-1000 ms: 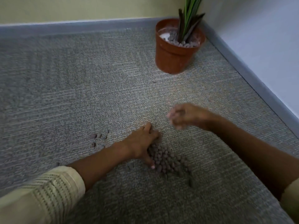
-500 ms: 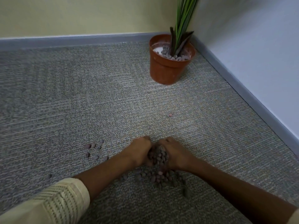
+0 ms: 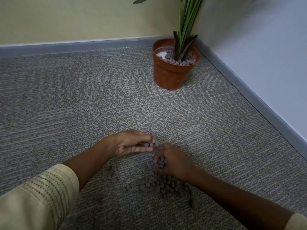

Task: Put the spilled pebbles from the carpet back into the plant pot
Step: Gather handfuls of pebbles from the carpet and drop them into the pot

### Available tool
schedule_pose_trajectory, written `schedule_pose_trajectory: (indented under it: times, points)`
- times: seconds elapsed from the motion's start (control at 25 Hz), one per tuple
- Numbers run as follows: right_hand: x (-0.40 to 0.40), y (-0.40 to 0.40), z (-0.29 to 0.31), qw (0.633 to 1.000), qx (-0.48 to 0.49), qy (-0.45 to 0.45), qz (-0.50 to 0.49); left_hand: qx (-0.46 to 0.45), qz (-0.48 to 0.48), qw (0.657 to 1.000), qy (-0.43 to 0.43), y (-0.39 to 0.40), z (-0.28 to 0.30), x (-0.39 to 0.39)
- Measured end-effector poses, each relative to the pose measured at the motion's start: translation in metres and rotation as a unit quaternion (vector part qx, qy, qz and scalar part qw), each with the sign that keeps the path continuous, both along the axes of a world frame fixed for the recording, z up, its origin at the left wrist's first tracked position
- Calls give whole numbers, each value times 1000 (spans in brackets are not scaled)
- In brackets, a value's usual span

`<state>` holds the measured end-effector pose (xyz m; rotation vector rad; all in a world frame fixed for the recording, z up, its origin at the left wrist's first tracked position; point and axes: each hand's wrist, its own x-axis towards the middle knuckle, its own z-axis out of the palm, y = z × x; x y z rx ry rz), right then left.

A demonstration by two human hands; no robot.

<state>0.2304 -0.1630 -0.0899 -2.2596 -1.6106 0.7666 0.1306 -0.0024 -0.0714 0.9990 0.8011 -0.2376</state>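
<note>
while most of the spilled pebbles (image 3: pixel 163 186) lie in a loose brown-grey heap on the carpet (image 3: pixel 66 105) in the lower middle of the frame, some of them sit in my hands. my left hand (image 3: pixel 131 143) is turned on its side just above and left of the heap, thumb and fingers curled around a small clutch of pebbles that shows at the fingertips. my right hand (image 3: pixel 171 163) lies just beside it, lower and to the right, fingers bent around a bigger bunch of pebbles, its heel low over the top of the heap. a few loose pebbles trail to the left of the heap, under my left forearm, and two stray pebbles (image 3: pixel 175 120) lie apart, higher up toward the middle of the frame. the plant pot (image 3: pixel 171 75) stands upright well away in the upper right, in the corner where the grey skirting board (image 3: pixel 79 45) meets, with pebbles inside around the green stems of the plant (image 3: pixel 186 22). my cream sleeve (image 3: pixel 38 196) fills the lower left corner
</note>
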Motion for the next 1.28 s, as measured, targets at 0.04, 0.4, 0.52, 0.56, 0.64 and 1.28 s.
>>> schedule_pose_trajectory:
  times: [0.04,0.4,0.52,0.56,0.64,1.28]
  points:
    - [-2,1,0,1000,-4,-5,6,-28,15,999,-6,2,-1,0]
    - [1,11,7,999,-20,-21,27,-195,134,968,-85,16,5,31]
    - [4,13,4,999,-16,-4,34,-175,159,962,-138,43,42,75]
    - [5,13,3,999,-15,0,30,-163,168,960,-154,53,56,91]
    - [6,13,-1,1000,-14,11,-3,-130,188,958,-174,67,83,122]
    - [10,15,-12,1000,-8,7,-25,-32,302,928,-217,84,125,188]
